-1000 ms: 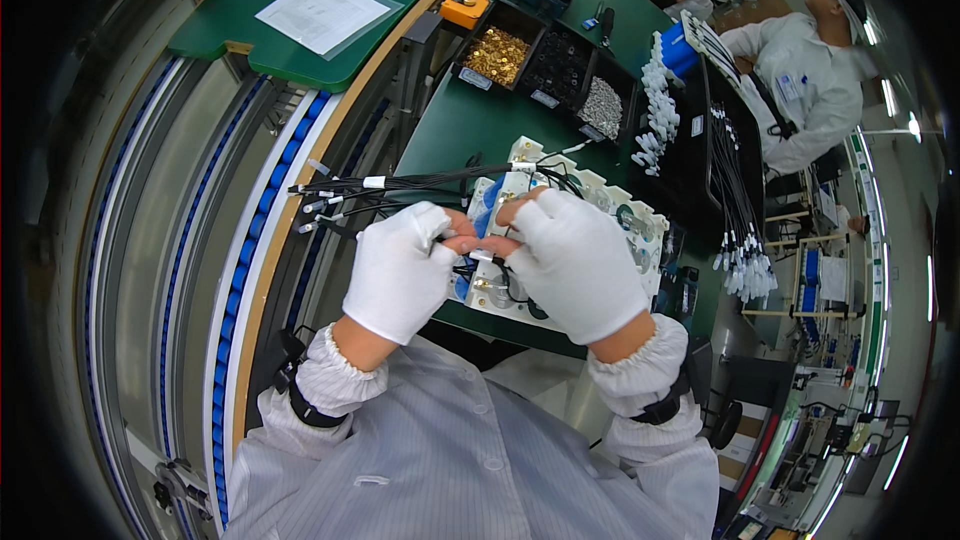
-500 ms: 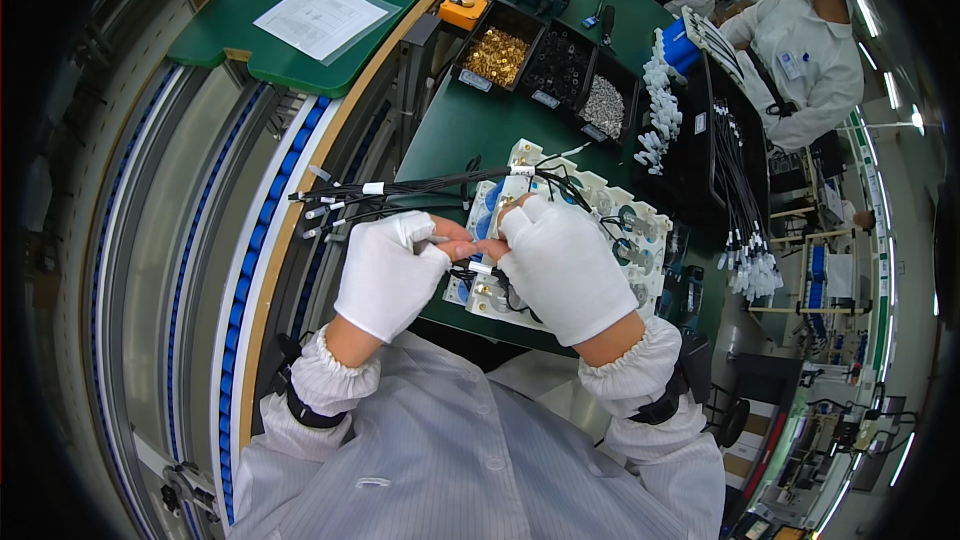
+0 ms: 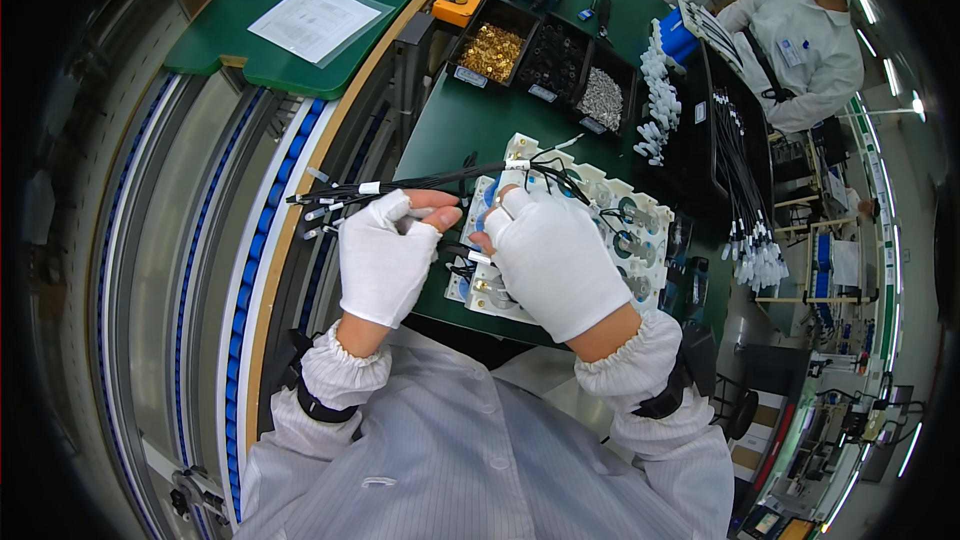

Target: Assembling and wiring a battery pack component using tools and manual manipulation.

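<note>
Both of my hands wear white fingerless gloves. My left hand (image 3: 385, 258) is beside the black cable bundle (image 3: 425, 183), thumb and forefinger brought close together; what they pinch, if anything, cannot be made out. Over the left part of a cream-white moulded fixture (image 3: 640, 208), my right hand (image 3: 560, 258) has its fingers curled in, and its grip is hidden behind the glove. Just below its thumb shows a white cable sleeve (image 3: 480, 258). The bundle lies across the fixture and runs out to the left, its ends carrying white tags. Blue round parts sit in the fixture.
Behind the fixture stand black bins of brass-coloured parts (image 3: 492, 52), black parts (image 3: 555, 58) and silver parts (image 3: 603, 98). A black box (image 3: 700, 145) with hanging cables (image 3: 740, 170) is at the right. Roller tracks (image 3: 245, 310) run along the left. A co-worker (image 3: 800, 50) stands at far right.
My hands have come apart, where before their fingertips met around a small thin piece. The left hand moved up and left; the right stayed over the fixture.
</note>
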Demonstrator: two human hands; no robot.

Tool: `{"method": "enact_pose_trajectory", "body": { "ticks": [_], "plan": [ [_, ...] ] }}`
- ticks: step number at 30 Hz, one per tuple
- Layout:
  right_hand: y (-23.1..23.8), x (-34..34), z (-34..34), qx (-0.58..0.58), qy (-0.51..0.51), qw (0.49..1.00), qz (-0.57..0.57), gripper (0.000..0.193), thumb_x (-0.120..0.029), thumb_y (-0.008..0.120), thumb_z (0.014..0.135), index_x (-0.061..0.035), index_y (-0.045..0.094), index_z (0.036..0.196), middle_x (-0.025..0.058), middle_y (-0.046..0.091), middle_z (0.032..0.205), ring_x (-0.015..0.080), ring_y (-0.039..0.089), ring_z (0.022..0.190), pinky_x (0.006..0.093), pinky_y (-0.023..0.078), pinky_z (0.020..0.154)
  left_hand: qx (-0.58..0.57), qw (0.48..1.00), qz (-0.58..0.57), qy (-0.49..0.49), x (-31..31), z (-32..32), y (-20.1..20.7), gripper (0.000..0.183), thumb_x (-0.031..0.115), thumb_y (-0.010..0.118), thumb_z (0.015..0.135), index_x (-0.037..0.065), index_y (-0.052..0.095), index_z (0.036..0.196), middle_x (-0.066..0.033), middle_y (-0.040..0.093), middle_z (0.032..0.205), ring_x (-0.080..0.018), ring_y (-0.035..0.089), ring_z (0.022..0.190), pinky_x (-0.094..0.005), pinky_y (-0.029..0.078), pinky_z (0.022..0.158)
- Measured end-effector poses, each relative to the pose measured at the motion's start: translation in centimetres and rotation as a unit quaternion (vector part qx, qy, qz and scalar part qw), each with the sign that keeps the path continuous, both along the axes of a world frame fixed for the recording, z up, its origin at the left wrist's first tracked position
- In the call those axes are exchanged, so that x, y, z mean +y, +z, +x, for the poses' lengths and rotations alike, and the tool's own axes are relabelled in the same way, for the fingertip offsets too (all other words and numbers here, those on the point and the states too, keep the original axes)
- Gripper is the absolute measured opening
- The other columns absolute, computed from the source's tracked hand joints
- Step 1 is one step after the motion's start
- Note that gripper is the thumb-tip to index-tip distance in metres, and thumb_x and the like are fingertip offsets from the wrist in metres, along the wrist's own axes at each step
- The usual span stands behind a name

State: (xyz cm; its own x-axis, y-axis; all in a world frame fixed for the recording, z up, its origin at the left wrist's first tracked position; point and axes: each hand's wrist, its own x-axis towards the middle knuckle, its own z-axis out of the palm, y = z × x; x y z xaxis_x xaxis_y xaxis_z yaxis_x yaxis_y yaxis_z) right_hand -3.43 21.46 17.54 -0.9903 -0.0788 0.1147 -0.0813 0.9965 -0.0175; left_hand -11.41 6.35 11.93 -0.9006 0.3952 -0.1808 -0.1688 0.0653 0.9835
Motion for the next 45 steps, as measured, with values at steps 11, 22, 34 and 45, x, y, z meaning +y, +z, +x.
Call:
{"method": "enact_pose_trajectory", "body": {
  "ticks": [11,22,34,45],
  "plan": [
    [0.9,-0.2,0.7,0.075,0.027,0.995,0.052,0.008,-0.015,0.069,0.078,-0.0086,0.071,0.083,0.0058,0.067,0.083,0.0247,0.066,0.094,0.0439,0.05,0.091,-0.021,0.998,0.028,-0.055,0.0,-0.2,0.5,0.014,0.012,0.08,0.088,0.003,0.077,0.098,0.0026,0.065,0.072,-0.0033,0.053,0.057,-0.0186,0.04,0.051],
    [0.8,0.9,0.7,0.031,0.042,0.998,-0.034,0.011,-0.008,0.074,0.077,-0.0086,0.071,0.087,0.0061,0.07,0.09,0.0268,0.065,0.096,0.0467,0.046,0.1,-0.005,0.996,0.006,-0.083,0.4,-0.4,0.4,0.013,0.012,0.079,0.089,0.002,0.079,0.097,0.0027,0.067,0.07,-0.0024,0.05,0.059,-0.0205,0.04,0.054],
    [2.5,0.8,1.6,0.221,-0.004,0.908,-0.356,0.02,0.003,0.083,0.077,-0.0029,0.074,0.094,0.0091,0.075,0.087,0.0197,0.072,0.075,0.0296,0.055,0.067,-0.094,0.97,0.179,-0.133,-0.2,0.0,3.1,0.018,0.011,0.079,0.089,0.001,0.076,0.103,-0.0033,0.069,0.071,-0.0045,0.057,0.055,-0.0191,0.042,0.049],
    [2.6,1.8,1.5,0.265,0.037,0.92,-0.287,0.02,-0.002,0.083,0.075,-0.005,0.076,0.094,0.0065,0.074,0.085,0.0221,0.071,0.076,0.0316,0.055,0.072,-0.111,0.964,0.154,-0.184,0.3,-1.2,4.1,0.023,0.019,0.079,0.09,-0.001,0.075,0.1,-0.0058,0.07,0.077,-0.0053,0.057,0.055,-0.0189,0.041,0.048]
  ]
}}
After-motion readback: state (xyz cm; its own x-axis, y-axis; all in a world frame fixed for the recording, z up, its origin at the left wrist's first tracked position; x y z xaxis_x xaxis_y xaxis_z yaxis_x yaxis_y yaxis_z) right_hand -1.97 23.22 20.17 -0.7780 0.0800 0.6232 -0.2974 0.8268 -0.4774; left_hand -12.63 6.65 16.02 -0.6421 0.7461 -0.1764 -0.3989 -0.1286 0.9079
